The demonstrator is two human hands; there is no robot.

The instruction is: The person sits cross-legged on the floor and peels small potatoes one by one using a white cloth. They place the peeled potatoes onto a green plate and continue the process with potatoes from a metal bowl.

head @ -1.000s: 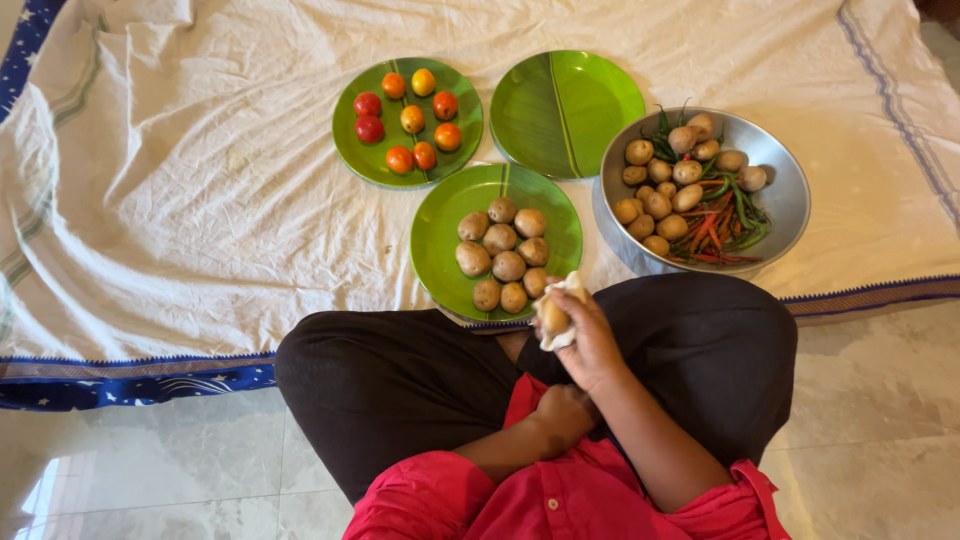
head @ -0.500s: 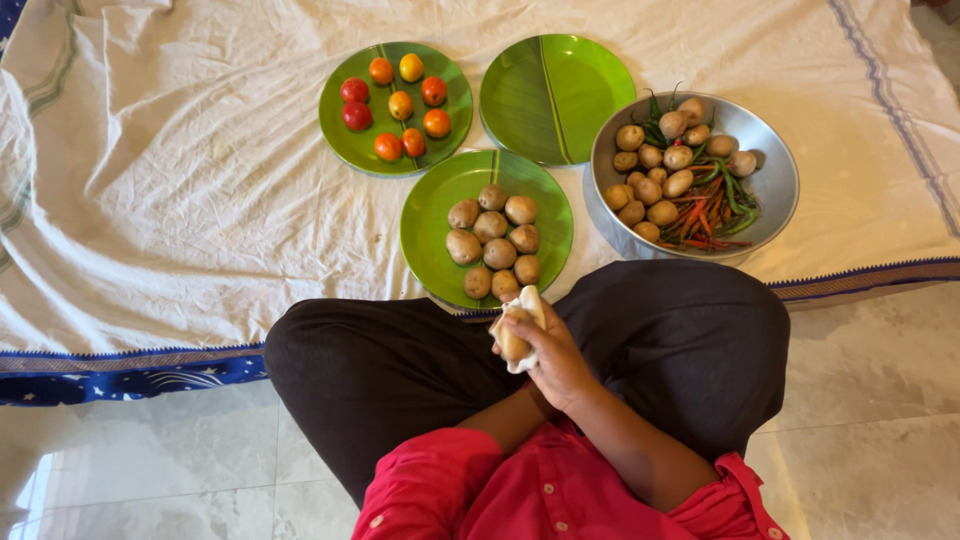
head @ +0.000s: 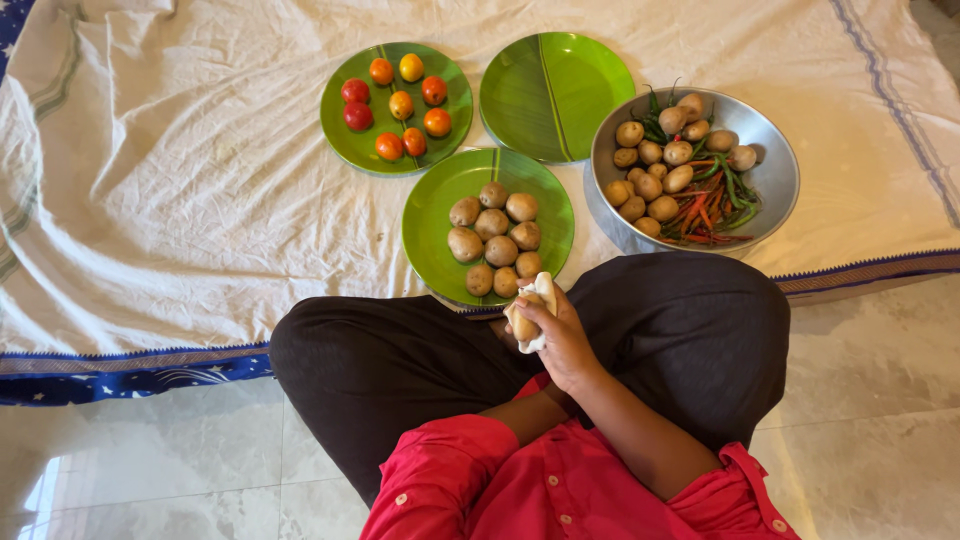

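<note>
In the head view, the right hand (head: 560,335) is curling its fingers (head: 545,312) tight around a potato (head: 524,327) wrapped in a white cloth (head: 541,292), just below the green plate (head: 430,235) of potatoes; the left hand is lying hidden behind the right forearm, its fingers impossible to tell.

A small tan potato (head: 524,328) sits wrapped in a white cloth (head: 541,296), only its lower end showing. Both lie just below the near rim of the green plate (head: 430,225) of potatoes, over the lap.
</note>
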